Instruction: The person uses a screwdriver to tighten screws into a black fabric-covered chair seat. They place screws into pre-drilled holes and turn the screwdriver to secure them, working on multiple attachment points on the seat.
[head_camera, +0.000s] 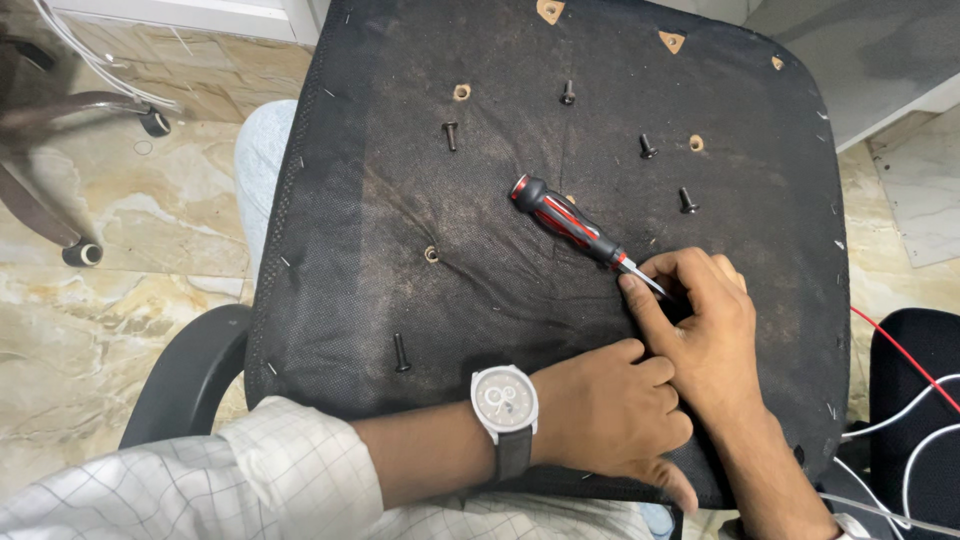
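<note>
Upturned seat base (420, 200) across lap. Right hand (705, 330) pinches screwdriver (570, 222) near tip, handle free. Left hand (610, 410) curled loosely, grasping nothing, resting beside it. Risk: low pinch, tip skids. Loose screws (401, 352) could roll off onto floor.

A polished marble floor (130, 200) in beige with pale green and brown veins fills the left side of the frame and reflects soft light. At the upper left, the dark legs of an office chair base (50, 150) end in black castor wheels (82, 253), with thin white cables (90, 60) trailing over them. A white skirting board (190, 15) runs along the top edge. At the upper right stands a grey and white panel (880, 60). Red and white wires (915, 400) cross the lower right corner.
</note>
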